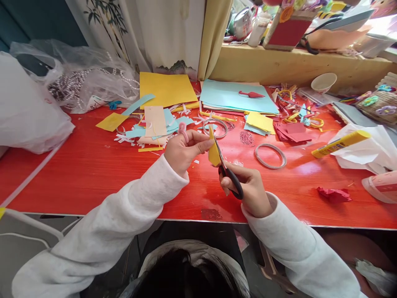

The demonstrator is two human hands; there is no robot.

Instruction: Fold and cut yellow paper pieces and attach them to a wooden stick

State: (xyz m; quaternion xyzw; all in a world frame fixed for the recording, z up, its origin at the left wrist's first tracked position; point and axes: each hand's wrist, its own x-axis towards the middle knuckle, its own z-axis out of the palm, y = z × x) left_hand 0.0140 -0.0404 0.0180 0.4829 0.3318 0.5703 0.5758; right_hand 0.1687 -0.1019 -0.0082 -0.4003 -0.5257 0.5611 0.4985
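Note:
My left hand (186, 151) pinches a small piece of yellow paper (213, 154) between thumb and fingers, above the red table. A fuzzy pink ring (182, 131) is on one of its fingers. My right hand (245, 184) grips black-handled scissors (232, 181), their blades pointing up and away along the right edge of the yellow paper. Whether the blades are fully closed I cannot tell. Just behind my hands lies a roll of tape (226, 131), and another tape ring (271, 156) is to the right.
Paper scraps (155, 124) spread at the left. Yellow sheets (167, 89) and blue sheets (229, 93) lie at the back. Red paper squares (293, 132), a glue stick (341, 144) and crumpled red paper (334, 194) are at the right. Plastic bags (34, 103) stand far left.

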